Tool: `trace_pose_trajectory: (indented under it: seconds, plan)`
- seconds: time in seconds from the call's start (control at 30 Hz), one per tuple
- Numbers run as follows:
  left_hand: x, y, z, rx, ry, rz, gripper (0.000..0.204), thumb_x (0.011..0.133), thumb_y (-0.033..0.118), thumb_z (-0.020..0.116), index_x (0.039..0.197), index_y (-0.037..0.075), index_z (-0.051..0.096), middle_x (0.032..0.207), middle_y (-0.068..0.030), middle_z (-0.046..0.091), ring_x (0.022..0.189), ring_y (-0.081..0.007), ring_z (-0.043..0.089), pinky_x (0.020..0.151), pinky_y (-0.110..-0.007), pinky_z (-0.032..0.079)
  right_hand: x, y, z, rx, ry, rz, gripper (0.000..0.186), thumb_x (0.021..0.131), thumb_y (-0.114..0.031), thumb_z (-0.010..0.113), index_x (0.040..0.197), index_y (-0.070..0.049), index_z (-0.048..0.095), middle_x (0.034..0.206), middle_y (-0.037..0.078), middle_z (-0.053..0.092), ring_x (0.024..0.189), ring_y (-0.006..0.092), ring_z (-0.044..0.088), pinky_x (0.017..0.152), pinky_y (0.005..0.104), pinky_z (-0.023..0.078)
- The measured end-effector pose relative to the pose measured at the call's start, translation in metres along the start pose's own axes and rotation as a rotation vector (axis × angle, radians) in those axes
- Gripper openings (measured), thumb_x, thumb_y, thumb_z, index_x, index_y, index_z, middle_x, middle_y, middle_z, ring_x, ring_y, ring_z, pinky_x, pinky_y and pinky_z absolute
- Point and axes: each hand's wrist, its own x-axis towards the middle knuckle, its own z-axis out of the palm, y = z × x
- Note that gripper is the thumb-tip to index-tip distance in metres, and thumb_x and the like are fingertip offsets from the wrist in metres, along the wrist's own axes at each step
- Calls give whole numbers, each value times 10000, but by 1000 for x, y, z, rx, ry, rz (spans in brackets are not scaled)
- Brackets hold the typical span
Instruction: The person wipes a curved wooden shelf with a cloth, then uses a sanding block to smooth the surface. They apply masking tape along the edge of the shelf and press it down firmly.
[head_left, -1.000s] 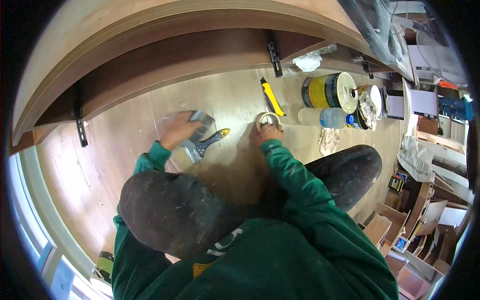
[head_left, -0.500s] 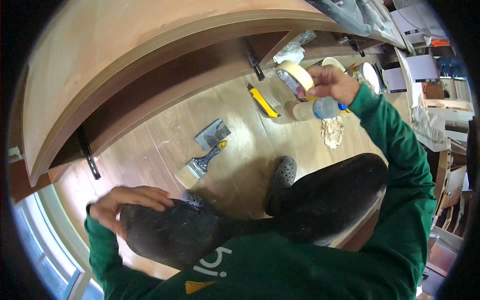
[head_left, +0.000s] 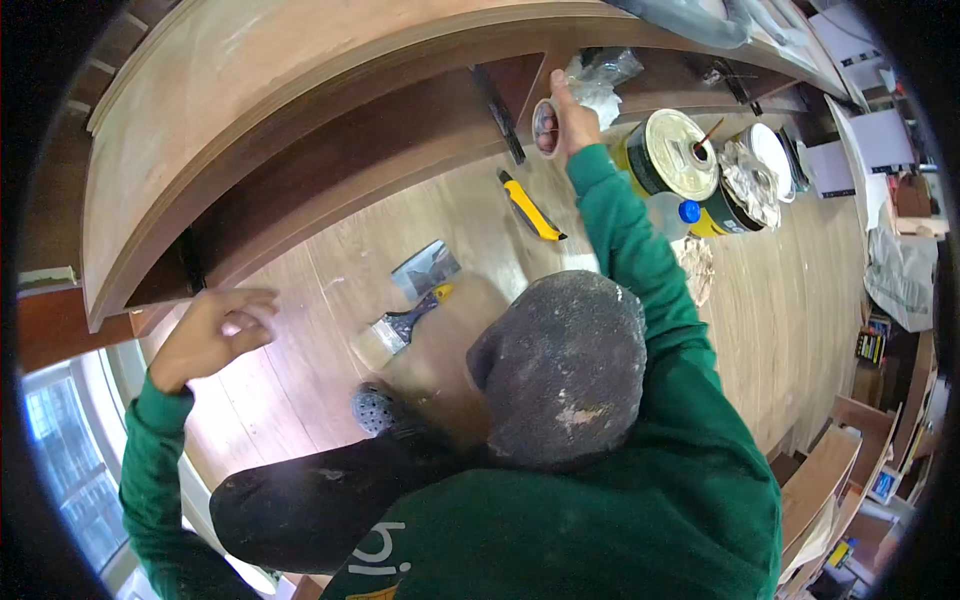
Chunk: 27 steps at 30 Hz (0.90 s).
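In my right hand (head_left: 577, 118) is a roll of masking tape (head_left: 546, 151), its fingers reaching through the ring. The hand is by the lower edge of a curved wooden cabinet (head_left: 330, 75), close to crumpled clear plastic (head_left: 605, 75). Over the floor at left, my left hand (head_left: 215, 328) has its fingers half bent and apart, holding nothing. Between the hands lie a yellow utility knife (head_left: 530, 207), a flat metal scraper blade (head_left: 425, 268) and a wide paintbrush (head_left: 402, 325) with a dark handle. My right sleeve partly covers a clear bottle with a blue cap (head_left: 689, 211).
Beyond my right arm stand a round metal can (head_left: 680, 150), a white tub (head_left: 768, 155) and a crumpled rag (head_left: 752, 185). My raised knee (head_left: 565, 370) rises close to that arm. A window (head_left: 75, 430) is at the left, and cluttered shelves run along the right.
My right hand has carried the tape roll up and left to the cabinet's edge. My left hand has lifted off my knee and moved up. My right knee has shifted left.
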Motion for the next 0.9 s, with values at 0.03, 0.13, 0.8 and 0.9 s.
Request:
trace_pose_trajectory:
  seconds: [0.03,0.13,0.8,0.9]
  plan:
    - [22,15,8,147,-11,125,401,817,146,726,1156,-43,623,1032,-184,688,897,-218,677,801,-343,537,7,10,-4,-11,6,-20,630,771,-693,649,769,-66,586,594,32,537,416,158,493,361,326,381]
    - [96,56,46,149,57,260,345,855,163,691,1135,-29,629,1017,-182,690,895,-219,675,799,-337,536,-4,34,-7,41,-108,28,511,861,-590,608,775,-90,546,595,12,493,451,161,480,437,335,407]
    - [247,115,150,-699,304,548,337,864,35,664,1198,-3,648,1129,-82,672,974,-114,611,838,-261,499,-121,47,-70,400,-633,-273,428,901,-102,602,1285,55,498,1114,195,660,981,252,656,903,361,483]
    - [241,117,141,-619,324,588,350,854,25,666,1204,6,648,1114,-75,676,971,-109,605,862,-257,486,-118,47,-69,399,-597,-295,424,899,-50,611,1294,49,494,1132,186,661,991,239,658,909,343,482]
